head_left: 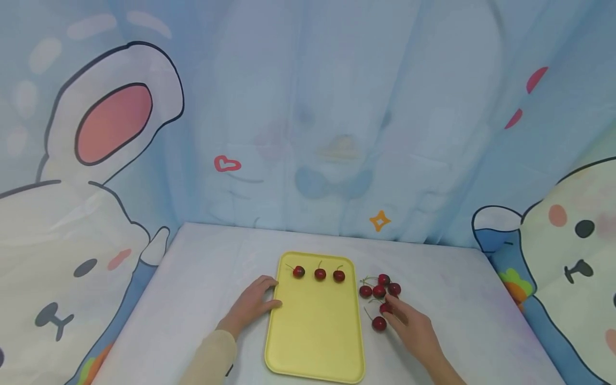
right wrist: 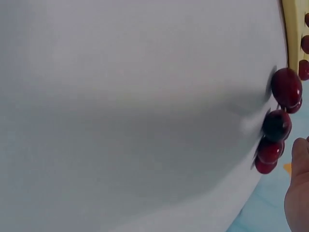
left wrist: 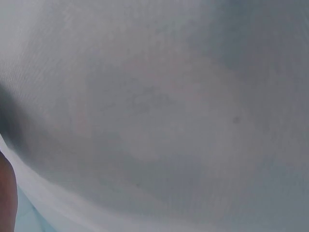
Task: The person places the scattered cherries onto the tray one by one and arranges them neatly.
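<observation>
Left hand point(head_left: 250, 305): spread against yellow tray point(head_left: 313, 342), I'd guess steadying it.
Right hand point(head_left: 414, 327): I see one cherry point(head_left: 385, 308) pinched, right of tray.
Row cherries point(head_left: 320, 274): three across tray's far end.
Loose cherries point(head_left: 379, 291): beside tray, seemingly for reach.

Three dark-red cherries point(head_left: 320, 274) lie on the yellow tray point(head_left: 315, 331), others point(head_left: 379, 324) beside it.
</observation>
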The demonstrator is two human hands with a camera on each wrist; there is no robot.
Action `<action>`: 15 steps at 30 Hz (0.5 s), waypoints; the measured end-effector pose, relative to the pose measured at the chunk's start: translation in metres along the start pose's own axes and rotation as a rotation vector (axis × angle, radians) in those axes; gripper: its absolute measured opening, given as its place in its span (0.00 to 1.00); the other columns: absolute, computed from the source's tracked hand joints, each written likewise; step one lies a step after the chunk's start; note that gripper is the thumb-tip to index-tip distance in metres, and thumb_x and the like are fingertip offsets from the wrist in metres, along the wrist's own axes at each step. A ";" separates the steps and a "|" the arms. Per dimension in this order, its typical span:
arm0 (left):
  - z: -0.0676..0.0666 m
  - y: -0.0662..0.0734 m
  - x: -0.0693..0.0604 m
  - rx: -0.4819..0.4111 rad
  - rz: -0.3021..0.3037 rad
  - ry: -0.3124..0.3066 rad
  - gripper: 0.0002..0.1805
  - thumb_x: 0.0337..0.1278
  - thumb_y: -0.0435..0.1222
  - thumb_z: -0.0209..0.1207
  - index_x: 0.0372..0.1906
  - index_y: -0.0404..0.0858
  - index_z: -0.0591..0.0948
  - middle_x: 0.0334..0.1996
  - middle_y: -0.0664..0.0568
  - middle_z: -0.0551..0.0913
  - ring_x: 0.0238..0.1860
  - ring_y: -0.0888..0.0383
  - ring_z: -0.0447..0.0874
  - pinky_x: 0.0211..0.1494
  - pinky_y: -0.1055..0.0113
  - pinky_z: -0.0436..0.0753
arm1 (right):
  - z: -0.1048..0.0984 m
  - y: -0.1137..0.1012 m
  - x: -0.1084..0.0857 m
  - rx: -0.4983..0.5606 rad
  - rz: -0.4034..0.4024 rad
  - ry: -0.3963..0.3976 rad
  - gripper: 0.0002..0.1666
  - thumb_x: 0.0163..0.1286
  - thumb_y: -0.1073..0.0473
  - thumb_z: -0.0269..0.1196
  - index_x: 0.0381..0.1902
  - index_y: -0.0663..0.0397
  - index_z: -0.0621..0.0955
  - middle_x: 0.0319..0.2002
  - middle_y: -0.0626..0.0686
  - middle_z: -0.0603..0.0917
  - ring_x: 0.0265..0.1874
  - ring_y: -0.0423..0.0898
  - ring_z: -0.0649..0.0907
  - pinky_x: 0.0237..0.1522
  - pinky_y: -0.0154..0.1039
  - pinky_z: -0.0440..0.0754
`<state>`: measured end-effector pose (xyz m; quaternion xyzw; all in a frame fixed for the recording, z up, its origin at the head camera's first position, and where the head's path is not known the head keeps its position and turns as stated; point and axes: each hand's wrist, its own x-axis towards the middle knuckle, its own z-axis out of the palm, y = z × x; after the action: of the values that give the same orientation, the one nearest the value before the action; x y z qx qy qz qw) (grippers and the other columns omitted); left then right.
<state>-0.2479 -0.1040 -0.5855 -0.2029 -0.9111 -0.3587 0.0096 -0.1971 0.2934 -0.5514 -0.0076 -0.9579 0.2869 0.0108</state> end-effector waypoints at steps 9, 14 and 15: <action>-0.001 0.002 0.000 0.002 0.002 0.005 0.27 0.58 0.45 0.67 0.58 0.36 0.76 0.57 0.49 0.76 0.61 0.51 0.73 0.68 0.56 0.72 | -0.003 0.016 -0.012 -0.008 0.085 -0.027 0.31 0.68 0.57 0.65 0.66 0.60 0.73 0.63 0.64 0.75 0.59 0.62 0.77 0.53 0.52 0.82; 0.000 0.001 0.000 0.011 0.030 0.026 0.28 0.57 0.45 0.67 0.57 0.34 0.77 0.55 0.49 0.76 0.59 0.51 0.74 0.66 0.55 0.74 | 0.002 0.021 -0.014 -0.023 0.134 -0.056 0.30 0.67 0.55 0.65 0.64 0.62 0.74 0.61 0.66 0.76 0.57 0.64 0.78 0.51 0.53 0.83; 0.001 0.001 0.000 0.012 0.032 0.027 0.28 0.56 0.45 0.67 0.57 0.34 0.77 0.55 0.49 0.76 0.59 0.51 0.74 0.66 0.56 0.74 | 0.004 0.022 -0.014 -0.025 0.146 -0.061 0.30 0.67 0.55 0.65 0.63 0.62 0.74 0.60 0.65 0.76 0.57 0.63 0.78 0.51 0.54 0.83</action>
<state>-0.2473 -0.1033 -0.5856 -0.2125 -0.9096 -0.3559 0.0290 -0.1833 0.3096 -0.5671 -0.0688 -0.9582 0.2748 -0.0394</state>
